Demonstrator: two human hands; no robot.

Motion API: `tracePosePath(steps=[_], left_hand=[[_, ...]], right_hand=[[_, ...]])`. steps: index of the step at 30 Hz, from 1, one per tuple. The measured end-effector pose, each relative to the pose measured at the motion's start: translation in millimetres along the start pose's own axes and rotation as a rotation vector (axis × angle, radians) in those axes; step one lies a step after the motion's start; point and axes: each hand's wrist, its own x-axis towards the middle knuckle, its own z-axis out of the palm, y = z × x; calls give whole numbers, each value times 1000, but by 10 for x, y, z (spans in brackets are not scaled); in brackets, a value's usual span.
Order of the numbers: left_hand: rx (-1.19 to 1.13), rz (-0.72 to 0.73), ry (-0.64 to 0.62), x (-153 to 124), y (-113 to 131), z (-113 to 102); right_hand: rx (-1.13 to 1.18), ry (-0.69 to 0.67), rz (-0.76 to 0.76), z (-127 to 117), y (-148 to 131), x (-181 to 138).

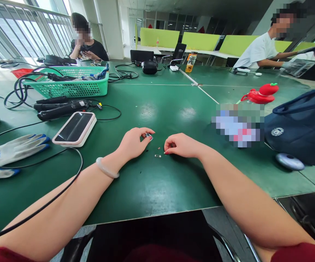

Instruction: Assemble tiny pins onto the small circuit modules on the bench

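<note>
My left hand, with a pale bangle at the wrist, pinches a small dark-and-silver part between thumb and fingers. It looks like a little circuit board, but is too small to be sure. To its right, my right hand rests low over the table with its fingertips pressed together. Whatever they may hold is too small to make out. Between the hands lie a tiny silver rectangular piece and a smaller brownish bit on the green tabletop.
A phone, work gloves and black cabled devices lie left, before a green basket. A black cable crosses my left forearm. On the right are a red-capped bottle and navy bag. Other people sit beyond.
</note>
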Motion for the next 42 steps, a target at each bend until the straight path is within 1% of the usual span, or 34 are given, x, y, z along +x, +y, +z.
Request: tracePosePath(steps=[6, 10, 13, 18, 21, 26, 30, 33, 35, 37, 39, 42], left_hand=[[-4, -34, -46, 14, -18, 19], [-37, -42, -67, 19, -15, 12], [-65, -29, -89, 16, 2, 5], [-157, -21, -144, 3, 13, 12], [-199, -2, -160, -8, 14, 19], [-197, 20, -146, -14, 31, 11], [-172, 28, -124, -10, 37, 0], [-102, 4, -84, -2, 24, -6], [-60, -16, -60, 4, 8, -6], [-40, -29, -47, 10, -8, -4], [-33, -37, -46, 15, -19, 0], [-36, -43, -68, 17, -24, 5]], right_hand=[[-52, 133, -107, 72, -88, 48], [-23, 276, -201, 112, -124, 69], [21, 367, -240, 146, -168, 72], [16, 443, -284, 208, -228, 70], [-39, 447, -307, 226, -239, 70], [-118, 448, -318, 228, -251, 60], [-104, 474, -334, 198, -236, 46], [-74, 498, -310, 148, -177, 42], [-76, 446, -266, 122, -123, 47], [-89, 340, -235, 117, -75, 62], [-98, 261, -216, 136, -49, 84], [-120, 219, -190, 180, -53, 122]])
